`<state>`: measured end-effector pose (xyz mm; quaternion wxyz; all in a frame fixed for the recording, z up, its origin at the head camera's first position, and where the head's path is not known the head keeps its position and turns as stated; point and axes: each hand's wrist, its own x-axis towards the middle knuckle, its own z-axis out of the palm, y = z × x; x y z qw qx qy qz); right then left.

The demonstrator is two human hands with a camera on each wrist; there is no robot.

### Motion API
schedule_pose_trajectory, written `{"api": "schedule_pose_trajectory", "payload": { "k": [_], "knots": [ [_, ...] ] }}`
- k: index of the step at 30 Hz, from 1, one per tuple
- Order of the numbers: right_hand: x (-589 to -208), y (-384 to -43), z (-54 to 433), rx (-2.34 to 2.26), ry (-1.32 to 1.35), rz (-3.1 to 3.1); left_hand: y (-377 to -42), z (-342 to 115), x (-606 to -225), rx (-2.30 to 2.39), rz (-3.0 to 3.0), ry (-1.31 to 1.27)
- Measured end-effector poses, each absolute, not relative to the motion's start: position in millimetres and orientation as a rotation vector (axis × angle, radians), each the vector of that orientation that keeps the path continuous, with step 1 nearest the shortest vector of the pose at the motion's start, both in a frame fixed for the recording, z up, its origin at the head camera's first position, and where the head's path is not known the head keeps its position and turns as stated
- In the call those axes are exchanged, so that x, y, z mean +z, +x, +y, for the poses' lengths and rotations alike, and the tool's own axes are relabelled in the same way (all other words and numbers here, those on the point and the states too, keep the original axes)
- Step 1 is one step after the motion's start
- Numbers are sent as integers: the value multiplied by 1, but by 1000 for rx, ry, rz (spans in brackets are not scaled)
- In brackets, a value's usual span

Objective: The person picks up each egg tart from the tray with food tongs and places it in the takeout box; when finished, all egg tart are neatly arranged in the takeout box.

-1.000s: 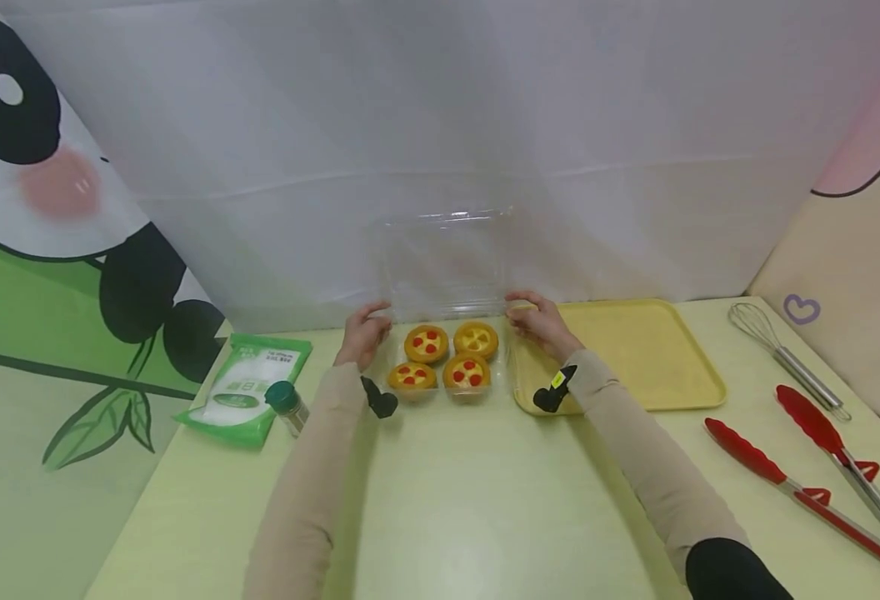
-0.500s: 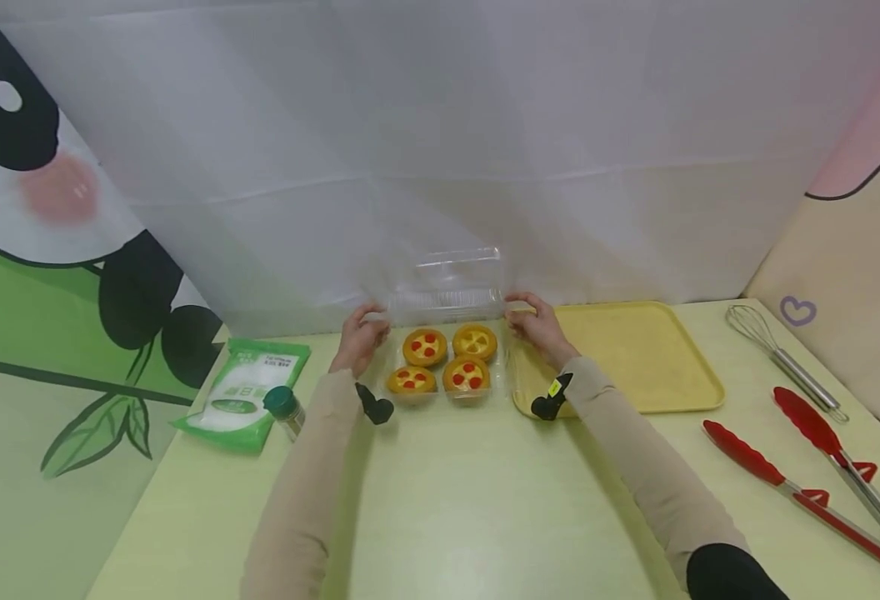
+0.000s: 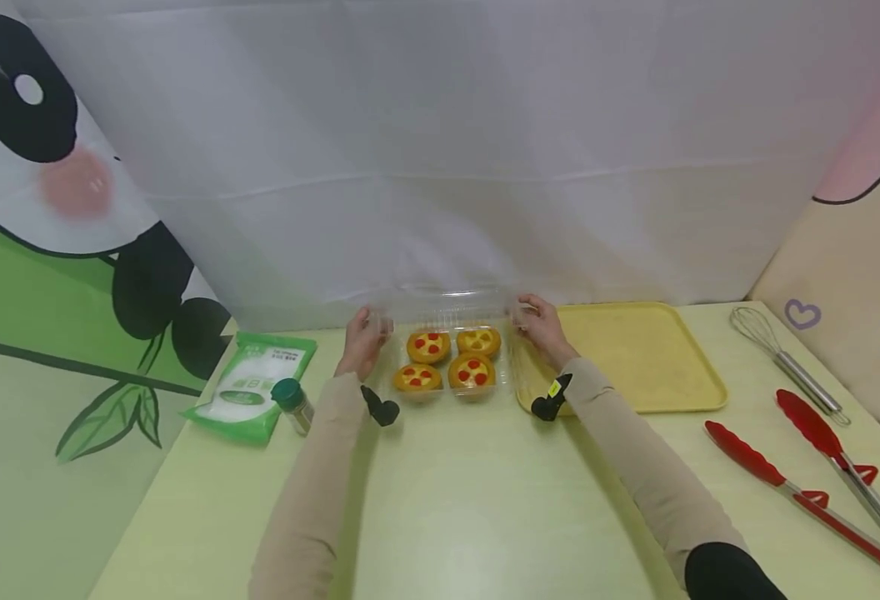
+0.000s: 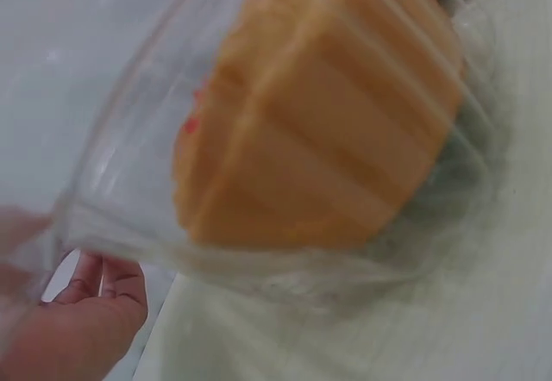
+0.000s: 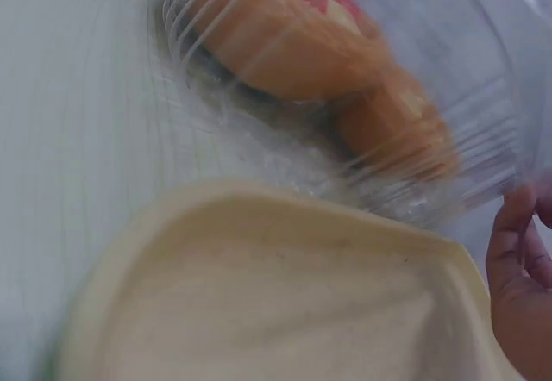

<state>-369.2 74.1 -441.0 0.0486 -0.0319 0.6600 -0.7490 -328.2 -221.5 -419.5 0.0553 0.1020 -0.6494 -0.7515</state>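
Note:
A clear plastic clamshell container (image 3: 443,390) sits on the table and holds several small round tarts (image 3: 472,372), most with red pieces on top. Its hinged lid (image 3: 447,310) leans forward over the back of the tarts, partly lowered. At the container's back left corner, my left hand (image 3: 363,342) pinches the plastic edge, thumb and fingers on either side of it. My right hand (image 3: 547,333) does the same at the back right corner. In the left wrist view, a tart (image 4: 319,131) shows through the ribbed wall.
The yellow tray (image 3: 635,358) stands directly right of the container, under my right wrist. A green-white bag (image 3: 248,387) and a green-capped shaker (image 3: 292,406) are at left. At right lie a whisk (image 3: 788,362) and red-tipped tongs (image 3: 743,450). A white cloth (image 3: 447,167) hangs behind.
The container's lid has come forward and down from its upright stance against the cloth. Both hands stay at the back corners, and their fingers have drawn in on the plastic.

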Motion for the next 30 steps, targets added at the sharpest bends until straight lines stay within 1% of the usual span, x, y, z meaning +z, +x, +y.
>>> {"api": "schedule_pose_trajectory", "payload": {
  "k": [5,9,16,21,25,30],
  "knots": [
    [-441,-366,80,-2184,-133,2096,-323,-226,-423,-2178,-2162,317],
    [-439,-368,84,-2162,-119,2004,-324,-232,-427,-2289,-2161,291],
    [-434,-370,85,-2156,-160,1918,-322,-238,-431,-2417,-2067,324],
    [-426,-361,87,-2099,-183,1932,-315,-236,-425,-2488,-2021,309],
    [-423,-355,91,-2010,-218,1930,-307,-239,-430,-2511,-2030,221],
    [-420,-340,97,-1863,-202,1987,-286,-242,-429,-2449,-2079,175]
  ]
}}
